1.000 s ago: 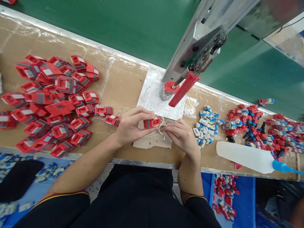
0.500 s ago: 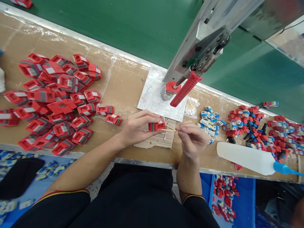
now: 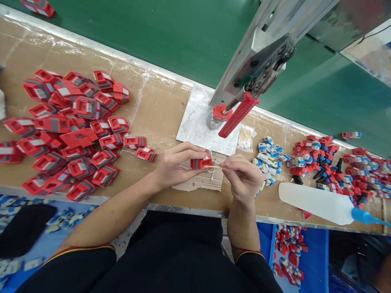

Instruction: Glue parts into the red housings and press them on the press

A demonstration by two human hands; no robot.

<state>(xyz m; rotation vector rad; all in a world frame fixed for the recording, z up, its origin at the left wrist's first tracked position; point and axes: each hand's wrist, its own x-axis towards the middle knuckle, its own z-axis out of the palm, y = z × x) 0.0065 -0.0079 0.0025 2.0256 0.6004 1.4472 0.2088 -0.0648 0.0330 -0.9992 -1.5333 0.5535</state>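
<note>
My left hand (image 3: pixel 180 165) is closed on a red and grey plastic toy part (image 3: pixel 199 163), held over a piece of torn cardboard (image 3: pixel 195 184). Between the thumb and fingers of my right hand (image 3: pixel 242 175) is a thin cotton swab (image 3: pixel 214 166). Its far end reaches the right side of the red part; whether it touches or goes inside I cannot tell. More swabs (image 3: pixel 211 176) lie on the cardboard just behind. Two red parts (image 3: pixel 134 141) rest left of my left hand.
A lever press (image 3: pixel 240 114) with a red handle stands on a metal plate (image 3: pixel 192 122), another red part under it. A large pile of red parts (image 3: pixel 76 134) lies left. Rightward are a swab bag (image 3: pixel 245 137), blue-white pieces (image 3: pixel 269 156) and a white squeeze bottle (image 3: pixel 316 202).
My right hand has moved left, bringing the swab's tip up to the red part. My left hand stays in place. A red piece on the green belt has shifted right at the upper left.
</note>
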